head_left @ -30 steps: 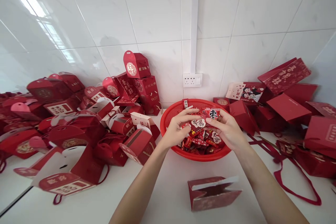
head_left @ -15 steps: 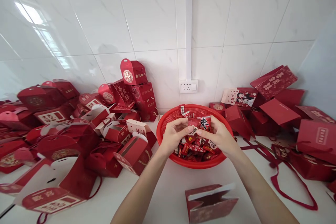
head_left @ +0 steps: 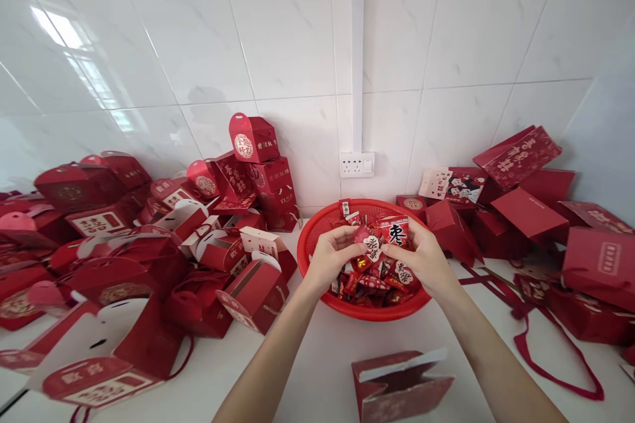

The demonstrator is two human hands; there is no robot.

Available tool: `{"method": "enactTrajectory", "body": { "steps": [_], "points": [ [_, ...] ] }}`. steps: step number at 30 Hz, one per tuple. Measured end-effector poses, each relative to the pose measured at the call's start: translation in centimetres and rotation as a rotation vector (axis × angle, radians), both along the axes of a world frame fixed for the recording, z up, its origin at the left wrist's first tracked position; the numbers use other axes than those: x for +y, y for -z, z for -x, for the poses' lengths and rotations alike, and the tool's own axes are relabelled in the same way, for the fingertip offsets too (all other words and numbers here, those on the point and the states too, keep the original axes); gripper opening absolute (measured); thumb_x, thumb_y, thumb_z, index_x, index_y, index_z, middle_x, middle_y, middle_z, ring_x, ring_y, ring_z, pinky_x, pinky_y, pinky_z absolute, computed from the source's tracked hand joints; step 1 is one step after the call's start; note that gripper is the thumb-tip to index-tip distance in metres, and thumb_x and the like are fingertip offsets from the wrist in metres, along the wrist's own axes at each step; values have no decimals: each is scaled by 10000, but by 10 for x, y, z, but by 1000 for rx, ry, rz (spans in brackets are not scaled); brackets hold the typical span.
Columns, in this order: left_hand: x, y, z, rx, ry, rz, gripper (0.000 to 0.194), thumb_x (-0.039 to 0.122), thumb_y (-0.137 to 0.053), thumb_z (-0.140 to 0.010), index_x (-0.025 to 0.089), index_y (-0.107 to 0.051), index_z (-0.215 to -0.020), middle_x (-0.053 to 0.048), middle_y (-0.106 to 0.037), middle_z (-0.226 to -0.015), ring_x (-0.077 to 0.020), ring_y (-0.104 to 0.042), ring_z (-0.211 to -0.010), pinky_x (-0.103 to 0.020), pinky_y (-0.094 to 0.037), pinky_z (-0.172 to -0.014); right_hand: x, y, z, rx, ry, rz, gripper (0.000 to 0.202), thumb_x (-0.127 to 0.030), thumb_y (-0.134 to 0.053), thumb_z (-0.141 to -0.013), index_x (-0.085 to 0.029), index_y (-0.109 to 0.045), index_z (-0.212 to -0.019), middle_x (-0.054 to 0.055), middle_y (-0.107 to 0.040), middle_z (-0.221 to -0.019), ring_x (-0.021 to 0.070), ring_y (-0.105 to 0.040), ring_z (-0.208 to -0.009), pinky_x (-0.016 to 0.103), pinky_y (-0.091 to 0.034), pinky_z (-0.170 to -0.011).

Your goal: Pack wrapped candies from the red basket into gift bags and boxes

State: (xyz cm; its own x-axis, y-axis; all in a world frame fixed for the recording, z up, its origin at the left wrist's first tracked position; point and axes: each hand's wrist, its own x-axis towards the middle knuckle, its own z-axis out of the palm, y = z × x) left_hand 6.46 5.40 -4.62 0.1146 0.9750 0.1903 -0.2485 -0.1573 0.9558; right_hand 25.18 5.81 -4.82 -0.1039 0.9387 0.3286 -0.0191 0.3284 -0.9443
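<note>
My left hand [head_left: 328, 259] pinches a small red candy packet [head_left: 372, 246] with a white label and dark characters. My right hand [head_left: 423, 259] grips a red jujube packet [head_left: 395, 232] marked with a large black character; its thumb reaches close to the label of the other packet. Both hands are over a red plastic basket [head_left: 374, 314] heaped with wrapped candies [head_left: 372, 282]. Between my forearms, nearer to me, a dark red paper box [head_left: 404, 403] stands with its top open. The fingertips behind the packets are hidden.
Many red gift boxes [head_left: 119, 277] are piled on the left, with a stack of boxes [head_left: 278, 192] near the wall. More red boxes [head_left: 530, 211] lie on the right beside a loose red ribbon [head_left: 550, 370]. A socket [head_left: 357, 164] is on the tiled wall behind.
The two packets have moved slightly apart, and the white label on the left one shows more fully. Both hands stay over the basket, and the view has shifted very slightly.
</note>
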Motion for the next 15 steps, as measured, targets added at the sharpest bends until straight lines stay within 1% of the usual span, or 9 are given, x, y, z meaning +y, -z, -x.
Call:
{"method": "enactTrajectory", "body": {
  "steps": [3,6,8,12,15],
  "points": [
    [0,-1,3,29,44,-12,314,279,-920,-609,150,-789,-864,-58,-781,-857,-171,-688,-777,-272,-548,-784,0,0,0,5,-4,0,391,-326,-805,-711,-228,-657,-1059,41,-759,-1036,274,-696,-983,438,-534,-920],
    [-1,-1,3,-10,27,-51,315,319,-927,-626,153,-769,-842,-50,-769,-851,-163,-680,-782,-266,-546,-784,-1,1,3,37,-55,-2,429,-375,-837,-729,-240,-655,-1092,42,-755,-1102,268,-691,-1043,428,-532,-950],
    [-3,-2,1,-34,23,-64,325,341,-932,-626,153,-752,-820,-44,-756,-836,-156,-670,-771,-262,-543,-775,-2,2,7,63,-90,-14,446,-378,-859,-722,-243,-658,-1097,40,-753,-1128,260,-688,-1065,413,-533,-960],
    [-7,-5,-2,-29,46,-49,349,356,-948,-599,149,-729,-775,-34,-727,-782,-147,-646,-729,-259,-534,-745,-5,1,9,95,-92,-33,430,-351,-870,-719,-239,-667,-1081,33,-764,-1100,243,-701,-1030,390,-545,-936],
    [-9,-8,-1,-8,51,-37,355,391,-936,-620,142,-745,-788,-46,-728,-801,-147,-640,-742,-251,-519,-746,-6,-1,7,97,-120,-22,422,-352,-874,-713,-226,-677,-1064,42,-772,-1086,251,-712,-1012,396,-558,-915]
  ]
}}
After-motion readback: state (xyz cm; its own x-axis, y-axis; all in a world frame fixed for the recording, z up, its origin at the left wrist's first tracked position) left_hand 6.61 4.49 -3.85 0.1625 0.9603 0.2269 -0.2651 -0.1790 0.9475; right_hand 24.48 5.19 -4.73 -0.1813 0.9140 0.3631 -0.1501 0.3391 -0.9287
